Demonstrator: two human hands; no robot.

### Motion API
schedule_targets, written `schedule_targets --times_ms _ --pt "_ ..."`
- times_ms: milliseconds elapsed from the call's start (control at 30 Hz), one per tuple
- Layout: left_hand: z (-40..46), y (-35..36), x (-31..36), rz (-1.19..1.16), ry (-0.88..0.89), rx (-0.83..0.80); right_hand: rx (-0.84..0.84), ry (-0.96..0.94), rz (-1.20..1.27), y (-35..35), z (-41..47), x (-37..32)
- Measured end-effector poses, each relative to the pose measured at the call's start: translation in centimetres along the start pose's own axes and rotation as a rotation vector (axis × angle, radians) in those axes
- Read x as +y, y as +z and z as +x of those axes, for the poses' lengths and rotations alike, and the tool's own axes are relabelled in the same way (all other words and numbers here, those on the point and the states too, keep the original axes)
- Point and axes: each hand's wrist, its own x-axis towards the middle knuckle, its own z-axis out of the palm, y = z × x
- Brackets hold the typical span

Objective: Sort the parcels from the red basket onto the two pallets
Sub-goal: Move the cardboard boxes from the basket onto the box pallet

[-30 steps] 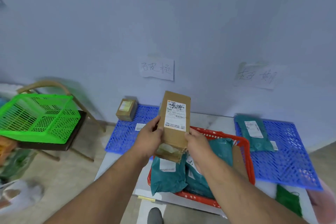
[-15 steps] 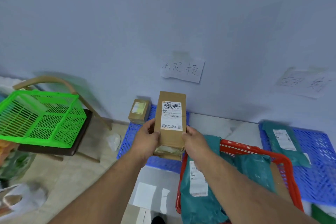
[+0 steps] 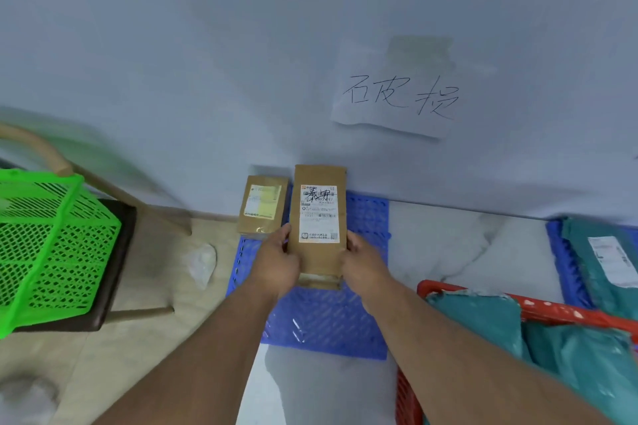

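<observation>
I hold a tall brown cardboard parcel [image 3: 318, 217] with a white shipping label over the left blue pallet [image 3: 331, 321]. My left hand [image 3: 276, 264] grips its lower left edge and my right hand [image 3: 362, 262] grips its lower right edge. A smaller brown box [image 3: 261, 205] stands on the pallet's far left corner, just left of the held parcel. The red basket [image 3: 511, 304] at lower right holds several teal mailer bags [image 3: 566, 355]. On the right blue pallet [image 3: 559, 252] lies one teal mailer [image 3: 607, 259].
A green mesh basket [image 3: 51, 252] sits on a dark-seated wooden chair [image 3: 114, 252] at left. A paper sign with handwriting [image 3: 397, 100] hangs on the wall above the left pallet. A crumpled clear bag [image 3: 202, 264] lies on the floor beside the pallet.
Both hands have carried the brown parcel away from the red basket and over the left pallet, lowering it next to the small box. The view has swung left.
</observation>
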Motion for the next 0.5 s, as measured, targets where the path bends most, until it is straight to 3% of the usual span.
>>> schedule_targets --times_ms 367,500 --pt "6.6 -0.5 -2.9 0.076 0.009 -0.033 -0.007 0.042 0.04 3.0 5.7 1.1" --pt "7.4 -0.7 -3.6 0.091 -0.086 -0.059 -0.007 0.043 0.045 3.7 6.8 1.5"
